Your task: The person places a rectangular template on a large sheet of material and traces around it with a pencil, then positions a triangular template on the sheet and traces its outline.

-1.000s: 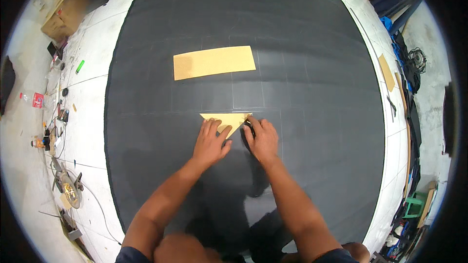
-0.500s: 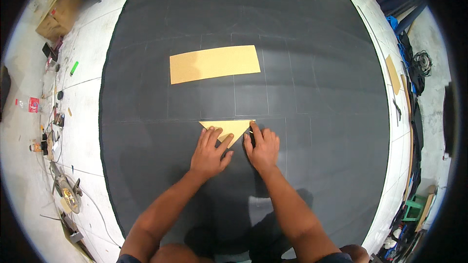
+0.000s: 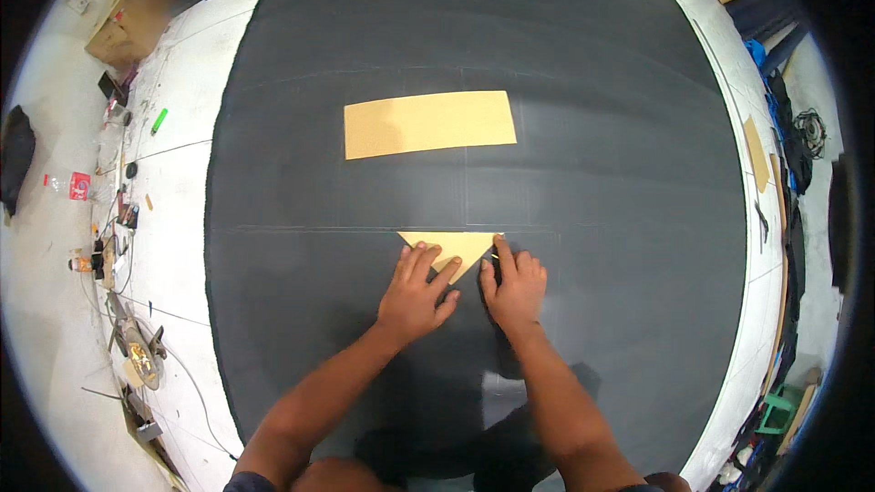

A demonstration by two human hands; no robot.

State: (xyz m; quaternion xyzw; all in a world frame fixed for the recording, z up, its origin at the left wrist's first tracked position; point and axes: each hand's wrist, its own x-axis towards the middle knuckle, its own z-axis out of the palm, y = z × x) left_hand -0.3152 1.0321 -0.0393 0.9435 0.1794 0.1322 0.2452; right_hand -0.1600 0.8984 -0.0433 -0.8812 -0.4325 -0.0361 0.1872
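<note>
A tan paper triangle [image 3: 453, 246] lies flat on a large dark grey mat [image 3: 592, 173], its point toward me. My left hand [image 3: 415, 296] presses down on the triangle's lower left part with spread fingers. My right hand [image 3: 513, 287] rests beside the triangle's right slanted edge, fingers together, the index fingertip touching the paper near its right corner. A longer tan rectangular strip [image 3: 428, 124] lies apart on the mat, farther from me.
A white floor [image 3: 173, 219] surrounds the mat. Small clutter, a green marker [image 3: 159, 120], bottles and wire lie along the left side. Cardboard [image 3: 128, 27] sits at the upper left. Bags, cables and a green stool [image 3: 779, 405] line the right edge.
The view has shifted slightly. Both hands stay on the triangle, with the right hand's fingers slid a little along its right edge.
</note>
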